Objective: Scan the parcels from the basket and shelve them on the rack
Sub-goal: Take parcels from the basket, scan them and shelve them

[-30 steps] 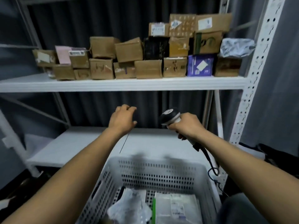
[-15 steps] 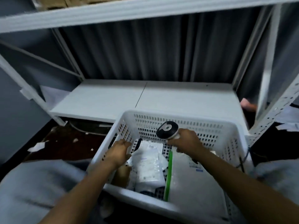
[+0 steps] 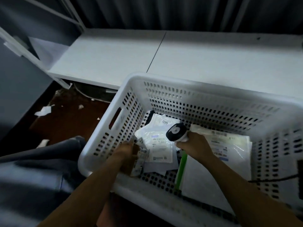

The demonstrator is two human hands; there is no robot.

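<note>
A parcel storeroom is seen here. Soft mail bags (image 3: 161, 145) with printed labels are piled in a white basket (image 3: 205, 89) full of holes. A scanner (image 3: 176, 132) is held over them. A white metal rack shelf (image 3: 213, 59) is set behind, with a dark curtain (image 3: 164, 12) at the back. Bits of torn paper (image 3: 43, 111) are scattered on the brown floor (image 3: 68, 125).

Basket: white perforated basket (image 3: 188, 82), centre right of the frame, in front of the low white shelf (image 3: 114, 54).
Left grip: left grip (image 3: 125, 150) is down in the basket's left side, on a small brown parcel (image 3: 133, 166); blur hides whether the fingers close round it.
Right grip: right grip (image 3: 195, 145) is wrapped round the scanner (image 3: 176, 132), held above the parcels.
White mailer: white mailer (image 3: 157, 145), label up, between the 2 grips.
Flat parcel: flat parcel (image 3: 229, 145), right half of the basket, with a green strip (image 3: 181, 169) along its left edge.
Floor: dark floor (image 3: 70, 122) at the left, with paper scraps (image 3: 43, 111).
</note>
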